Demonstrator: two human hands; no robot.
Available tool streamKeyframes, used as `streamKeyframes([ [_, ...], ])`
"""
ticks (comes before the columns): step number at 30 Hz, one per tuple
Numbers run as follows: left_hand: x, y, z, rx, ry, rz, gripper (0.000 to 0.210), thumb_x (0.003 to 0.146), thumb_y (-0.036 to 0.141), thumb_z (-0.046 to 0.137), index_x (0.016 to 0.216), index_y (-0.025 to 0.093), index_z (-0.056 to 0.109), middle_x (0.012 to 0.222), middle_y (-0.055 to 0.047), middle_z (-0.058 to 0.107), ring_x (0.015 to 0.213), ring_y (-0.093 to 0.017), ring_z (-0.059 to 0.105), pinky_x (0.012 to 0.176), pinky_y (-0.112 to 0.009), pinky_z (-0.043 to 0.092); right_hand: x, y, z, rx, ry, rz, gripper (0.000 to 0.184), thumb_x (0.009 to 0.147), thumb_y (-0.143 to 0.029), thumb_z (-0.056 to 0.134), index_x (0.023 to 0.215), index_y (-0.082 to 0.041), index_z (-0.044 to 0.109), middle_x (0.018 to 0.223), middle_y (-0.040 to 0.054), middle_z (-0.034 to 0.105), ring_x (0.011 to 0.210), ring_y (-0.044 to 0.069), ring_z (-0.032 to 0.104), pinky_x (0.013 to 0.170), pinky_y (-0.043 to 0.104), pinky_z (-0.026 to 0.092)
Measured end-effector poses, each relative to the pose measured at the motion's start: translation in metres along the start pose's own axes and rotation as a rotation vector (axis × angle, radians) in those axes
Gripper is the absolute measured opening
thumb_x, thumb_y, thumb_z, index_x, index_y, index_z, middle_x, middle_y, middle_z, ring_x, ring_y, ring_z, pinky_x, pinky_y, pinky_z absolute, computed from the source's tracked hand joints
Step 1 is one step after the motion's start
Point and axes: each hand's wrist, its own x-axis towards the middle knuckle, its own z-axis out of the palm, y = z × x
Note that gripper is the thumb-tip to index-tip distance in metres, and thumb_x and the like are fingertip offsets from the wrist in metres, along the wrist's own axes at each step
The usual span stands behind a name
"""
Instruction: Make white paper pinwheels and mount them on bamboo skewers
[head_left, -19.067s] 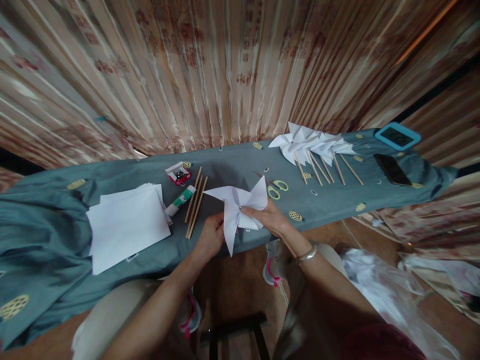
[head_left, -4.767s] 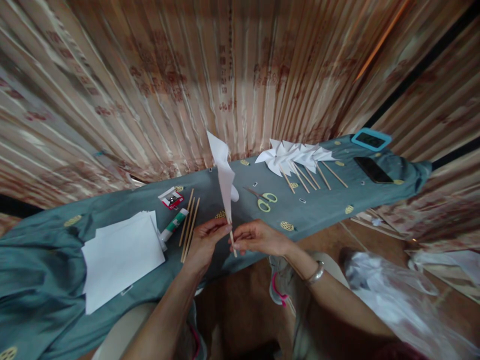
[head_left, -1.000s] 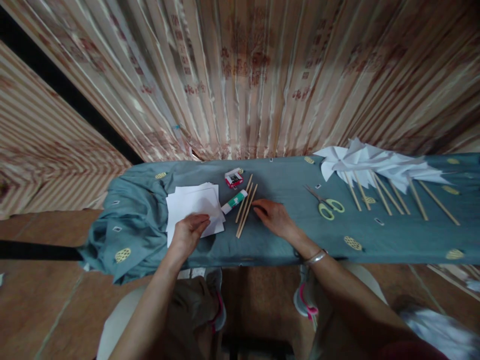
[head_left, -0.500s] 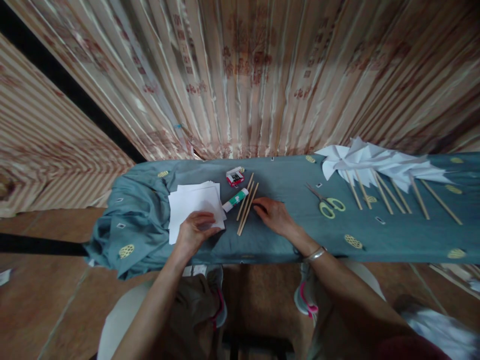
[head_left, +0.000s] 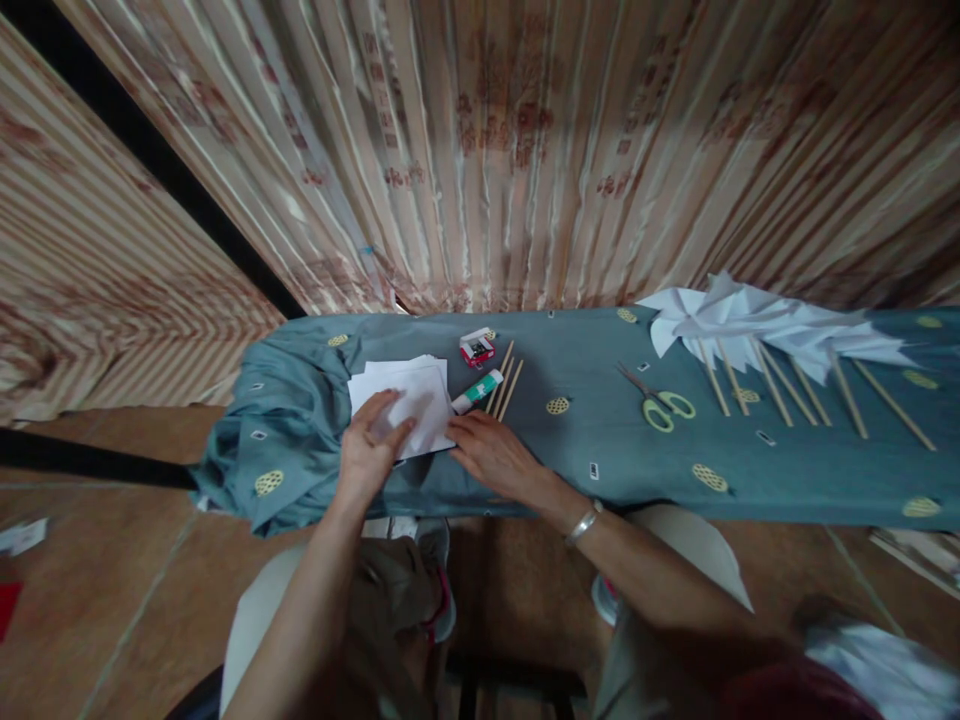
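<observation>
A stack of white paper sheets (head_left: 427,385) lies on the cloth-covered table in front of me. My left hand (head_left: 369,445) rests on the left part of the stack, thumb and fingers apart, holding nothing. At the lower right corner of the paper is my right hand (head_left: 495,455), its fingers drawn together on the edge of a sheet. Just beyond the right hand lie a green and white glue stick (head_left: 480,390) and several thin wooden sticks (head_left: 511,388), whose near ends the hand hides. A small open red and white box (head_left: 477,348) sits behind the glue stick.
Scissors with light green handles (head_left: 660,408) lie right of the sticks. Several folded white paper pinwheels (head_left: 772,325) on wooden sticks overlap at the far right. A pleated curtain (head_left: 510,180) hangs behind the table (head_left: 570,450); a black pole (head_left: 165,165) slants at the left.
My right hand has moved left from beside the wooden sticks to the paper's lower right corner. My left hand has shifted slightly up the stack. The whole view has shifted a little.
</observation>
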Motion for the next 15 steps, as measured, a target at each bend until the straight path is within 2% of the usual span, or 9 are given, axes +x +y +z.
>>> streamKeyframes([
  [3,0.006,-0.001,-0.007,-0.054,0.169,-0.018,0.042,0.069,0.033,0.071,0.107,0.018,0.068,0.125,-0.011,0.064,0.129,-0.028,0.049,0.114,-0.046,0.029,0.004,-0.002,0.007,-0.025,0.002,-0.037,0.033,0.084,-0.026,0.068,0.114,-0.012,0.062,0.121,0.0143,0.063,0.111,0.027,0.056,0.099,0.042,0.047],
  [5,0.009,-0.004,-0.013,-0.105,0.231,-0.050,0.041,0.068,0.032,0.072,0.106,0.019,0.069,0.120,-0.010,0.066,0.126,-0.028,0.052,0.112,-0.047,0.033,0.006,0.001,0.012,0.008,0.003,-0.034,0.034,0.084,-0.027,0.068,0.114,-0.014,0.062,0.121,0.0146,0.062,0.114,0.027,0.055,0.102,0.045,0.045],
  [10,0.010,-0.011,-0.022,-0.272,0.284,-0.153,0.045,0.064,0.035,0.076,0.105,0.019,0.068,0.104,-0.007,0.069,0.110,-0.027,0.061,0.093,-0.042,0.052,0.012,0.008,0.017,0.101,0.003,-0.004,0.027,0.085,-0.026,0.065,0.109,-0.012,0.066,0.118,0.0150,0.064,0.112,0.026,0.056,0.102,0.043,0.045],
  [15,0.009,-0.009,-0.023,-0.342,0.286,-0.164,0.053,0.059,0.038,0.077,0.106,0.015,0.068,0.101,-0.007,0.069,0.102,-0.025,0.063,0.086,-0.036,0.054,0.015,0.012,0.016,0.195,0.024,0.047,0.025,0.085,-0.028,0.066,0.106,-0.014,0.068,0.117,0.0130,0.066,0.111,0.024,0.059,0.101,0.043,0.045],
])
